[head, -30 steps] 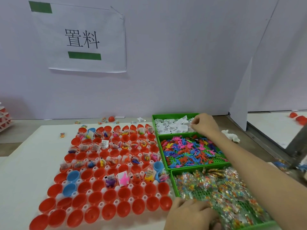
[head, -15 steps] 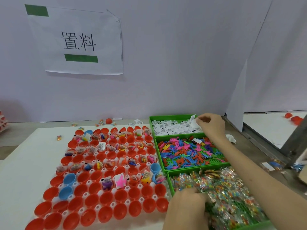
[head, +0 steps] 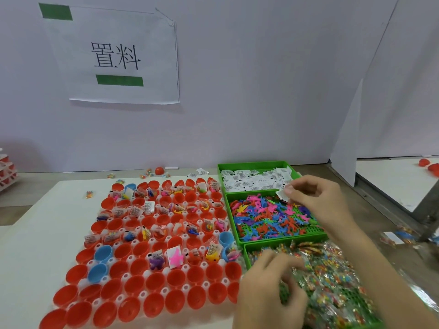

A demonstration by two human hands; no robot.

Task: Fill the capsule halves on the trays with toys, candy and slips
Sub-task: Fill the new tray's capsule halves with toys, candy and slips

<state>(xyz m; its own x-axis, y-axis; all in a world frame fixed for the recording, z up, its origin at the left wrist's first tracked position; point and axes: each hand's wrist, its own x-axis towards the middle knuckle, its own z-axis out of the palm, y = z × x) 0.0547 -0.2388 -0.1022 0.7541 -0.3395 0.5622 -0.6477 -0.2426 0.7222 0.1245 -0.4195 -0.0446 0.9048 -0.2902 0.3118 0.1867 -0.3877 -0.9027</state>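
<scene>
A white tray (head: 164, 290) on the table holds rows of red and a few blue capsule halves (head: 152, 283); the far rows carry toys and slips, the near rows look bare. To its right stand three green bins: slips (head: 251, 181) at the back, coloured toys (head: 268, 217) in the middle, wrapped candy (head: 332, 281) nearest. My right hand (head: 316, 198) pinches a white slip (head: 282, 195) above the toy bin. My left hand (head: 270, 290) reaches into the candy bin with curled fingers; blur hides whether it holds candy.
A paper sign (head: 114, 55) hangs on the white wall behind. Loose candies and a red capsule half (head: 159, 170) lie on the bench behind the tray. A white divider (head: 349, 129) and a metal frame (head: 430, 210) stand at the right, with spilled candy (head: 399, 236) nearby.
My right hand has lifted a slip out of the slip bin and drawn it back over the toy bin. My left hand has slid deeper into the candy bin.
</scene>
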